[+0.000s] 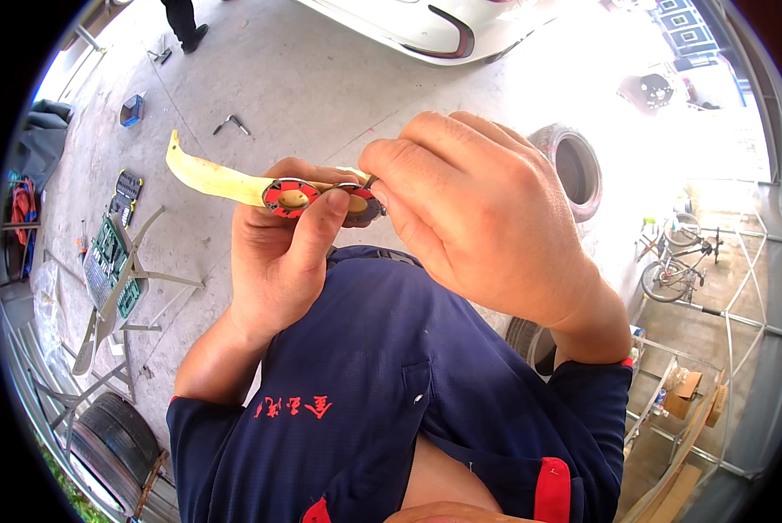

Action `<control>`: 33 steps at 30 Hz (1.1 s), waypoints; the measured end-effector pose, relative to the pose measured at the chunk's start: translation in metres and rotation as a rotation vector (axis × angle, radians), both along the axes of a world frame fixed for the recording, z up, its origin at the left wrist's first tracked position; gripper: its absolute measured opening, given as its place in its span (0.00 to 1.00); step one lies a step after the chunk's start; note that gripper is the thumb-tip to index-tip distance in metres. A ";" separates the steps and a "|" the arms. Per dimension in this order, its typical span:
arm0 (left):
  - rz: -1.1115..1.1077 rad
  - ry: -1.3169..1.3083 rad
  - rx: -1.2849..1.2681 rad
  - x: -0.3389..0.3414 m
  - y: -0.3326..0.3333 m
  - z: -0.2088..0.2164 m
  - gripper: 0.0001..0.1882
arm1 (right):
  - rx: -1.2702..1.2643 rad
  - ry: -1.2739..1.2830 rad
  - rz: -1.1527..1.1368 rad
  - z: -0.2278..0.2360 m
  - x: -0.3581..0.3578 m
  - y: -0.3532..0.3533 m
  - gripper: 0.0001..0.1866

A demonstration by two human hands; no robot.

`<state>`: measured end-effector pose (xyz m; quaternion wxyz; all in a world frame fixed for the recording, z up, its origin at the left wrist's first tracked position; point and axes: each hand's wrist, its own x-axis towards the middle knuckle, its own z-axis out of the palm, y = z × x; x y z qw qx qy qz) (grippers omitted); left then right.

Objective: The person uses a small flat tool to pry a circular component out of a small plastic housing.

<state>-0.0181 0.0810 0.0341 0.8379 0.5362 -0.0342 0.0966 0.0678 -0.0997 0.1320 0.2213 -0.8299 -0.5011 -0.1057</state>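
Note:
In front of my chest, my left hand (273, 266) is closed on a long, curved yellow thing (221, 181), shaped like a banana with a narrow tip at its left end. A red and black ring (274, 202) sits at its right part, with yellow showing through the hole. Beside it is a second, darker ring (372, 212), partly covered by my left thumb. My right hand (487, 205) is closed at the right end of these rings, its thumb and fingers pinched together. What lies between those fingertips is mostly hidden.
A tool case (109, 266) lies open on a stand at left, with a smaller case (126, 193) behind it. A black marker-like object (231, 124) and a blue box (131, 111) are on the floor. A tyre (574, 172) stands at right; a white car (426, 30) is ahead.

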 end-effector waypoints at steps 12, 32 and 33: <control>0.029 -0.006 -0.032 0.003 -0.004 0.001 0.07 | -0.217 -0.342 -0.033 -0.002 -0.011 0.007 0.07; 0.025 0.025 0.059 0.001 0.000 0.002 0.08 | 0.078 -0.047 0.001 -0.011 0.004 -0.001 0.06; 0.022 0.025 0.059 0.001 0.001 0.002 0.08 | 0.057 -0.056 -0.003 -0.011 0.004 -0.001 0.06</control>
